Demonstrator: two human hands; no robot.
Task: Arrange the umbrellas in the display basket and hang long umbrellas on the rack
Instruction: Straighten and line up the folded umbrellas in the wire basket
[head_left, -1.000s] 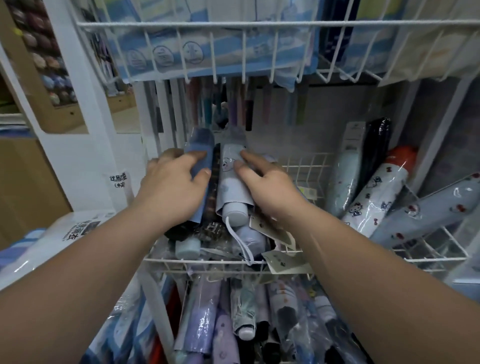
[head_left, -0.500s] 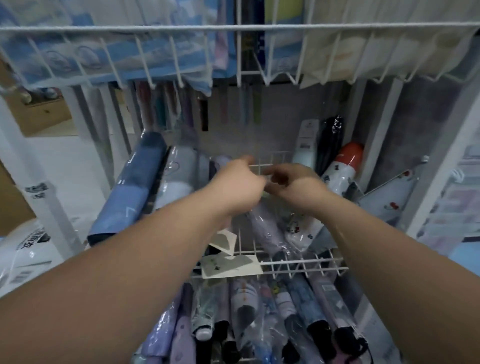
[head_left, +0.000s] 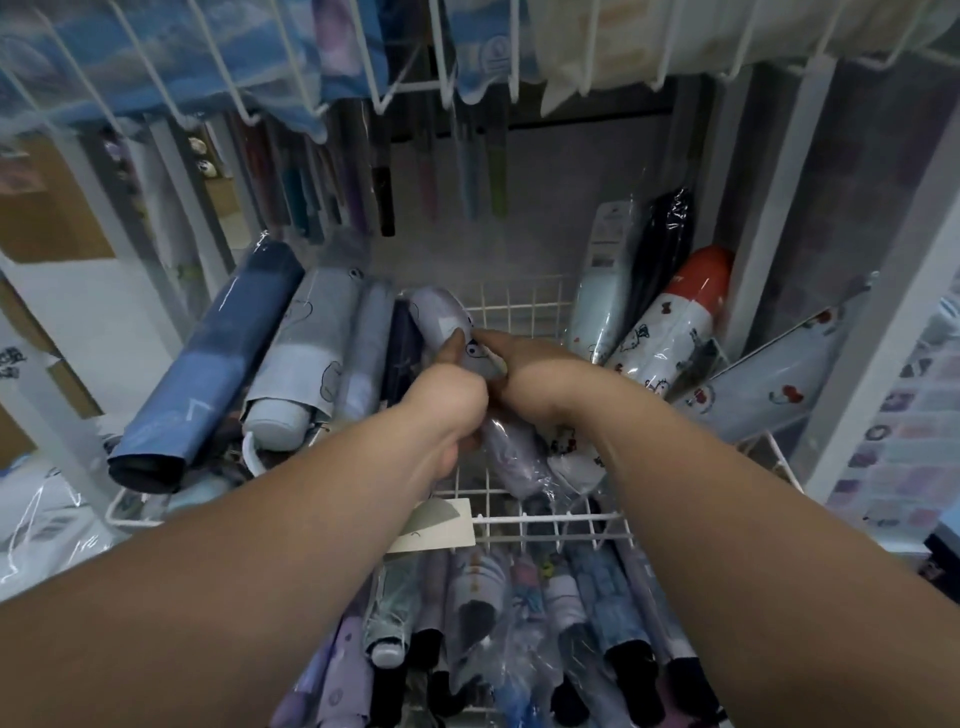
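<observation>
Both the left hand (head_left: 447, 400) and right hand (head_left: 540, 379) grip the lilac umbrella (head_left: 441, 322), whose slick plastic sleeve could slip and topple neighbours toward the wire basket (head_left: 550, 518)'s front edge.

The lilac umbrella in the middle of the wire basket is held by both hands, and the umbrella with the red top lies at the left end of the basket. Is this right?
Not quite. In the head view both hands, left hand and right hand, do hold the lilac umbrella in the middle of the wire basket. But the red-topped umbrella lies at the right end, not the left. At the left end lies a blue umbrella.
</observation>
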